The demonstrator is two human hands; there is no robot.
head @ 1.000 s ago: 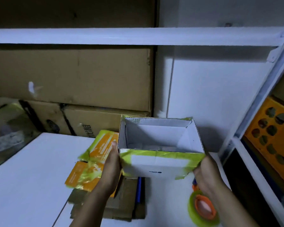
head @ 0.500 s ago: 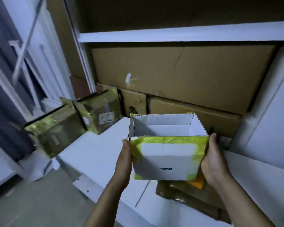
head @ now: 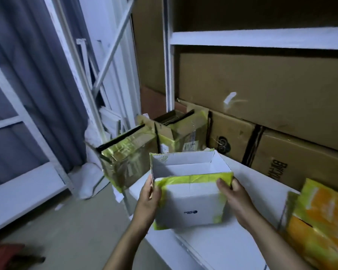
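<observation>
- The big brown boxes fill the shelf behind. One has black letters turned sideways that I cannot read.
- The white counter lies under my work.
- The white box, open on top with yellow tape, is held over the counter's left corner. I think I am carrying it. Next it needs a flat spot.
- My left grip and right grip each clasp one side of it.
- Its tiny blue mark is too small to read.
</observation>
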